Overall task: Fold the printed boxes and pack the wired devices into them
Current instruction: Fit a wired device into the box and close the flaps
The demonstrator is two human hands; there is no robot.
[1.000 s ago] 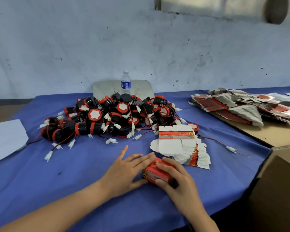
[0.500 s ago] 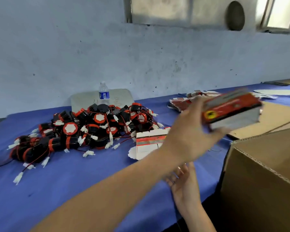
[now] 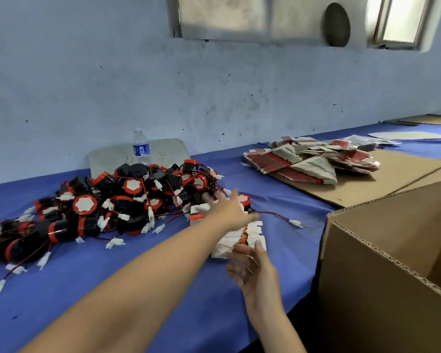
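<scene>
A blue-covered table point(image 3: 112, 289) carries a large open cardboard carton point(image 3: 392, 263) at right. A heap of black-and-red wired devices point(image 3: 107, 207) lies at left; fanned flat printed boxes point(image 3: 239, 240) sit mid-table. The left hand point(image 3: 229, 207) reaches over them, fingers spread, holding nothing. The right hand point(image 3: 255, 271) hovers relaxed, just touching the stack's near edge.

Cardboard carton point(image 3: 382, 263) blocking right side

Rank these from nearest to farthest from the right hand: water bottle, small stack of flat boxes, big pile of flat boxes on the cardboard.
From the right hand:
1. Small stack of flat boxes, just beyond its fingertips.
2. Big pile of flat boxes, far right.
3. Water bottle, far left by the wall.
</scene>
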